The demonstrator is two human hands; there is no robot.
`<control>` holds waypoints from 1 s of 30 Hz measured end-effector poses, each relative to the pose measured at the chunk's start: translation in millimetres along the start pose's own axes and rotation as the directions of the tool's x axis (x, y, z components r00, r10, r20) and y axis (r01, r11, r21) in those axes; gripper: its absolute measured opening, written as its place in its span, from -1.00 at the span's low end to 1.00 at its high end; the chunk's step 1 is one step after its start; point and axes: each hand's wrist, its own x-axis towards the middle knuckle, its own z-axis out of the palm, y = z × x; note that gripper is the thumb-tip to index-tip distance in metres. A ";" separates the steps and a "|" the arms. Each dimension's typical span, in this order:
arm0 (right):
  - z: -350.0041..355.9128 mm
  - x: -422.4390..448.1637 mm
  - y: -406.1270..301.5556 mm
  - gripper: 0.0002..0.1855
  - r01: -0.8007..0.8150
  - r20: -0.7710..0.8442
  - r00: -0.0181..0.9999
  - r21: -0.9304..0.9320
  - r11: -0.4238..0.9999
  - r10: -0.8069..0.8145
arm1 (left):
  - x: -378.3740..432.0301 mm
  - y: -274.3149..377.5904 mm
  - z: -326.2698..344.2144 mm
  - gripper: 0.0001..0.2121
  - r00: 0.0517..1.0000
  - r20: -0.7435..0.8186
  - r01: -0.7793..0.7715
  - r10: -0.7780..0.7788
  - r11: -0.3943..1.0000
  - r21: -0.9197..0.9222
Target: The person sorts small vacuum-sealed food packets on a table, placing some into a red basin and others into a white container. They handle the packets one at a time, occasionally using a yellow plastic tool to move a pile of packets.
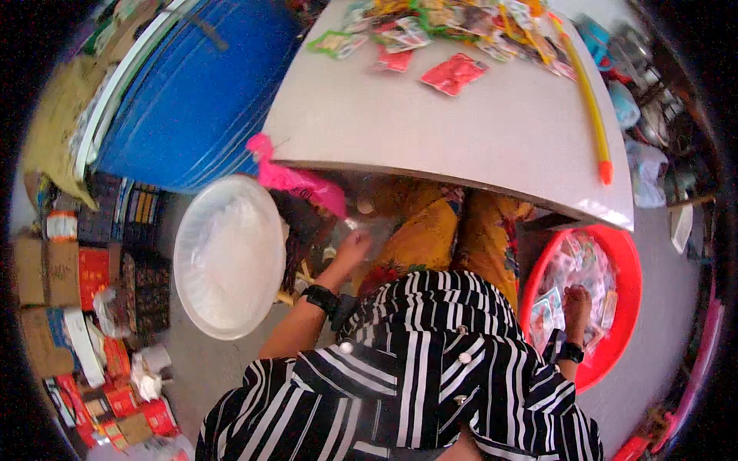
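My left hand [353,248] is low beside my left knee, close under a small shiny piece at the end of a bright pink plastic bag [305,187]; whether the fingers grip anything is unclear. The bag hangs at the table's left corner. My right hand [577,302] reaches into a red plastic tub [628,276] that holds many small clear and printed packets [588,253]; its fingers look curled, but what they hold cannot be made out. On the white table [438,127] lies a red packet [454,74], in front of a pile of colourful snack packets [450,23].
A yellow tube with orange ends [589,98] lies along the table's right side. To the left stand a white plastic basin [230,259] and a big blue container [196,98]. Cardboard boxes [46,271] and red boxes are stacked at the far left; household items crowd the upper right.
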 end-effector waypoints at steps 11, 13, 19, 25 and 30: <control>110.3 -4.6 -48.5 -0.79 0.029 -0.143 0.989 -0.122 0.992 -0.046 | 33.1 -30.3 -61.8 -0.57 0.618 -0.715 0.104 0.328 0.867 0.488; 102.4 -4.7 -47.7 -0.68 0.045 -0.023 0.999 -0.154 0.987 -0.049 | 45.5 -29.6 -70.2 -0.49 0.594 -0.779 0.229 0.198 0.887 0.400; 98.9 -1.7 -44.0 -0.69 -0.040 -0.081 0.996 -0.122 0.992 0.030 | 85.0 -38.1 -94.7 -0.39 0.563 -0.823 0.406 0.068 0.845 0.347; 78.7 5.2 -28.2 -0.73 0.001 -0.009 1.000 -0.162 0.987 -0.002 | 106.6 -55.9 -91.1 -0.41 0.554 -0.830 0.472 0.055 0.801 0.368; 84.6 1.2 -30.6 -0.76 -0.031 -0.023 0.999 -0.114 0.993 0.028 | 68.4 5.4 -82.5 -0.31 0.522 -0.850 0.292 -0.077 0.952 0.093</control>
